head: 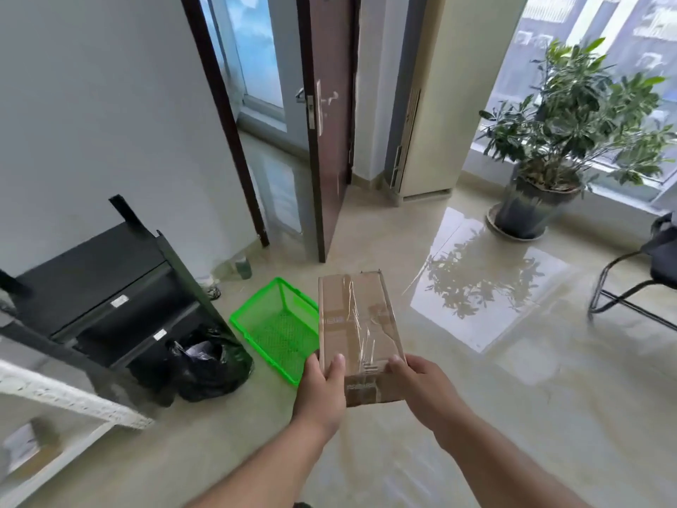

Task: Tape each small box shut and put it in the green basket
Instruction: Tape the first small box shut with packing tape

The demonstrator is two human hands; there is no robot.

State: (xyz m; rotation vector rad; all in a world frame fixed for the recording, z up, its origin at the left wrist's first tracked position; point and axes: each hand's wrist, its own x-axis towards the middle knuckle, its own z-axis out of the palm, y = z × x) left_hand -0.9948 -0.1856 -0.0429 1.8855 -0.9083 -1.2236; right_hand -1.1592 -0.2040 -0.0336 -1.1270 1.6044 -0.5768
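Observation:
A small brown cardboard box (357,324) with clear tape along its top is held out in front of me, above the floor. My left hand (322,390) grips its near left corner, thumb on top. My right hand (417,390) grips the near right corner, thumb on the top edge. The green mesh basket (256,320) stands on the floor just left of and below the box, and looks to hold nothing; its right rim is hidden behind the box.
A black shelf unit (110,287) and a black plastic bag (208,364) sit left of the basket. A brown door (329,141) stands open ahead. A potted plant (549,148) is at the far right, a black chair (644,273) at the right edge.

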